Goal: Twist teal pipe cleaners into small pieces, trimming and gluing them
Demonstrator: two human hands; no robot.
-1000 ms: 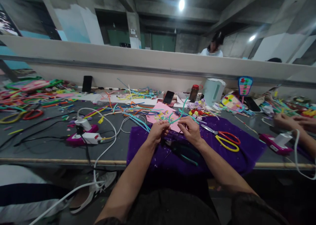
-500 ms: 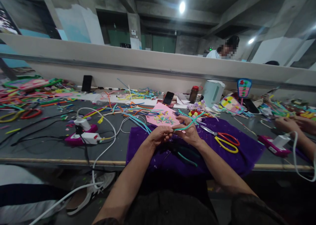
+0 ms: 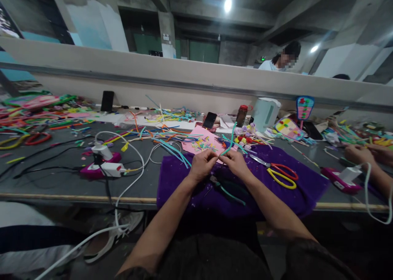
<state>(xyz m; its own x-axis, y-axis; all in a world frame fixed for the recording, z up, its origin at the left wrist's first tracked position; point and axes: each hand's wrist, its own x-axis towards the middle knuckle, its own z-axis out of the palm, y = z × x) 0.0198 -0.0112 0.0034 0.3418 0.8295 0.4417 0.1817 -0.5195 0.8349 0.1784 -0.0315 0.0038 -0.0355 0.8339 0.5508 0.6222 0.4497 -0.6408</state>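
A teal pipe cleaner (image 3: 232,137) rises from between my hands, its upper part pointing up and slightly right. My right hand (image 3: 237,164) pinches it near the low end. The fingertips of my left hand (image 3: 201,166) are closed at that same end, close to the right fingertips; the tip itself is hidden by the fingers. Both hands are over a purple cloth (image 3: 294,196). Below them on the cloth lie pliers (image 3: 229,193) with dark teal-edged handles. To the right of my right hand are scissors (image 3: 273,171) with one red and one yellow handle.
Beyond my hands a pink sheet (image 3: 192,145) carries short coloured snippets. Loose pipe cleaners (image 3: 172,147), a phone (image 3: 210,120), a bottle (image 3: 242,115) and a kettle (image 3: 265,114) stand behind. Power strips (image 3: 101,165) with cables lie left and right. A co-worker's hands (image 3: 360,155) are at far right.
My hands have drawn together, fingertips nearly meeting. The pipe cleaner has swung from lying slantwise to the right to standing more upright. The pliers' head now shows below my hands.
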